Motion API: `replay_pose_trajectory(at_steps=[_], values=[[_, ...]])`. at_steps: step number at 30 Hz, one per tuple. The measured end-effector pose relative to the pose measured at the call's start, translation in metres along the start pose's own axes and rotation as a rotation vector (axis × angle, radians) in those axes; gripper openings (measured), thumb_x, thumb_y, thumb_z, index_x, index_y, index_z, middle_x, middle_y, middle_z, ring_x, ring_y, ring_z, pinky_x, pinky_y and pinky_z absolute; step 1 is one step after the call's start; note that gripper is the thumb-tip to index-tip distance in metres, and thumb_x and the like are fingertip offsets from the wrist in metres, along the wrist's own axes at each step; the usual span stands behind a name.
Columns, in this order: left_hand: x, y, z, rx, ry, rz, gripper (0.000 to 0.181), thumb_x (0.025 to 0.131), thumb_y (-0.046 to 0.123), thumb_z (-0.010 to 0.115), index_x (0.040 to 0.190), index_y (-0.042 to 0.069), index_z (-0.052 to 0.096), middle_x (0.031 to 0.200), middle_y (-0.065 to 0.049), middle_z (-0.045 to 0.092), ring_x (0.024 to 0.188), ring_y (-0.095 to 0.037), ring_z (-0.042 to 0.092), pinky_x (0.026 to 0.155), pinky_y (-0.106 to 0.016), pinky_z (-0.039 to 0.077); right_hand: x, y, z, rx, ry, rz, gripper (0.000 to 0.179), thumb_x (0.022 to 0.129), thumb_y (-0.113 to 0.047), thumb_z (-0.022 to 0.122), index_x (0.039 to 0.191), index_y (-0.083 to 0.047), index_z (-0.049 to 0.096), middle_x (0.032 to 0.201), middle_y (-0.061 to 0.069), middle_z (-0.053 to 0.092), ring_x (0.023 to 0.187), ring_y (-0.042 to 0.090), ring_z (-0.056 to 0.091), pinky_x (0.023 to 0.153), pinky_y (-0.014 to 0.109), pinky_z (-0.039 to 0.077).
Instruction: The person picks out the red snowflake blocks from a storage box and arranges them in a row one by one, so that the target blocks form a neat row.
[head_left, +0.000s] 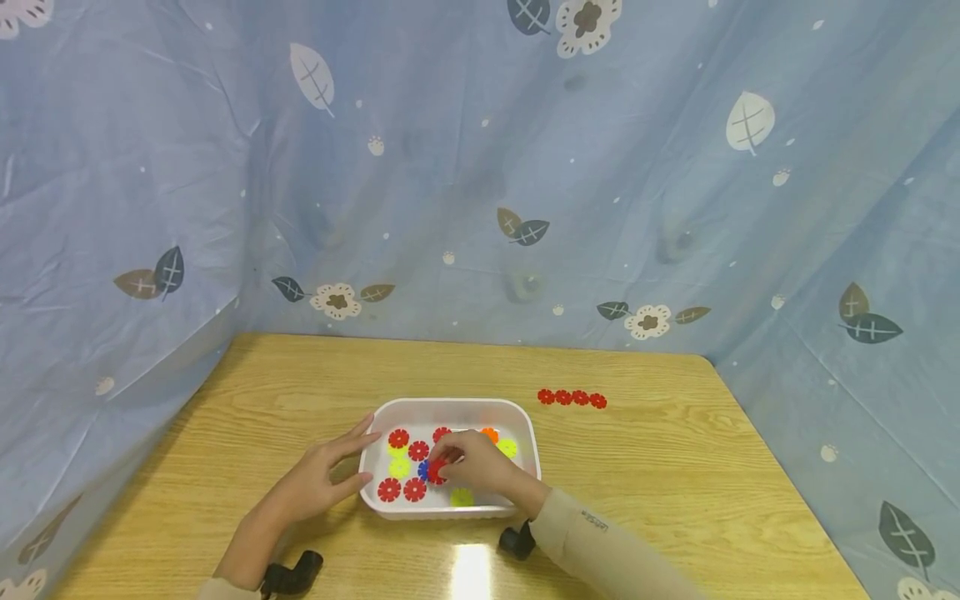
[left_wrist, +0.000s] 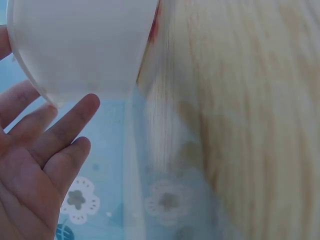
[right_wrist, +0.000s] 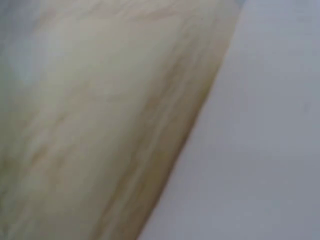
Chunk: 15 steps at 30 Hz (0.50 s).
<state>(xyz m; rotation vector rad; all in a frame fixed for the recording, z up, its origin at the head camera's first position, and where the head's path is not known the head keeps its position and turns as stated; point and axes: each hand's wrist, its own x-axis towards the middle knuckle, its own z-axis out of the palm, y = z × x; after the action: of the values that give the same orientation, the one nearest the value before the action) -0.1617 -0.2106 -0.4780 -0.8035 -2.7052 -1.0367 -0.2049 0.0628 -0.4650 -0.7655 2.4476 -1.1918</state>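
Note:
A white plastic tub (head_left: pixel 525 421) holds several flat, notched snowflake discs. Inside it, my right hand (head_left: pixel 480 461) pinches a red snowflake disc (head_left: pixel 437 472) between thumb and fingers, partly covering a blue disc (head_left: pixel 423 470). Fingertips of my left hand (head_left: pixel 318 477) rest at the tub's left rim, its fingers spread and fairly straight. In the left wrist view, the fingers of the left hand (left_wrist: pixel 45 135) lie along the outside of the tub's wall (left_wrist: pixel 85 50). Only the pale wall of the tub (right_wrist: pixel 260 130) and blurred wood fill the right wrist view; the right hand is hidden there.
Behind and right of the tub, a row of several red discs (head_left: pixel 572 397) lies on the wooden table (head_left: pixel 645 467). Red discs (head_left: pixel 389 489), yellow discs (head_left: pixel 399 467) and an orange disc (head_left: pixel 490 435) lie in the tub. A patterned blue curtain (head_left: pixel 450 167) encloses the table.

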Motion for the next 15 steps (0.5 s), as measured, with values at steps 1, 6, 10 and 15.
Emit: replay_pose_trajectory(at_steps=[1, 6, 10, 15], values=[[0.0, 0.0, 0.0, 0.0, 0.0, 0.001, 0.052, 0.088, 0.023, 0.067, 0.136, 0.01, 0.053, 0.151, -0.013, 0.034, 0.132, -0.033, 0.042, 0.101, -0.054, 0.042, -0.001, 0.0, -0.001, 0.021, 0.009, 0.002, 0.016, 0.083, 0.002, 0.065, 0.092, -0.01, 0.07, 0.087, -0.003, 0.067, 0.079, 0.006, 0.058, 0.073, 0.018, 0.05], [-0.001, 0.0, 0.001, 0.0, -0.001, -0.005, 0.051, 0.088, 0.023, 0.067, 0.136, 0.01, 0.053, 0.152, -0.013, 0.034, 0.132, -0.033, 0.042, 0.101, -0.054, 0.042, -0.006, 0.0, -0.008, 0.09, 0.029, 0.003, 0.023, 0.083, 0.004, 0.061, 0.1, -0.007, 0.072, 0.097, 0.003, 0.07, 0.085, 0.01, 0.061, 0.075, 0.019, 0.051], [-0.001, 0.0, 0.001, 0.004, 0.004, -0.01, 0.052, 0.088, 0.023, 0.067, 0.136, 0.01, 0.053, 0.152, -0.013, 0.034, 0.132, -0.033, 0.042, 0.101, -0.055, 0.041, -0.01, 0.0, -0.017, 0.113, 0.058, -0.004, 0.025, 0.083, 0.004, 0.062, 0.102, -0.007, 0.072, 0.104, 0.006, 0.07, 0.089, 0.013, 0.062, 0.076, 0.017, 0.051], [-0.001, 0.0, 0.001, 0.014, 0.01, -0.006, 0.052, 0.088, 0.023, 0.068, 0.136, 0.01, 0.053, 0.151, -0.013, 0.034, 0.132, -0.033, 0.042, 0.101, -0.055, 0.041, -0.018, 0.005, -0.035, 0.19, 0.13, -0.026, 0.025, 0.083, 0.005, 0.063, 0.106, 0.0, 0.069, 0.108, 0.013, 0.068, 0.091, 0.017, 0.063, 0.077, 0.018, 0.053]])
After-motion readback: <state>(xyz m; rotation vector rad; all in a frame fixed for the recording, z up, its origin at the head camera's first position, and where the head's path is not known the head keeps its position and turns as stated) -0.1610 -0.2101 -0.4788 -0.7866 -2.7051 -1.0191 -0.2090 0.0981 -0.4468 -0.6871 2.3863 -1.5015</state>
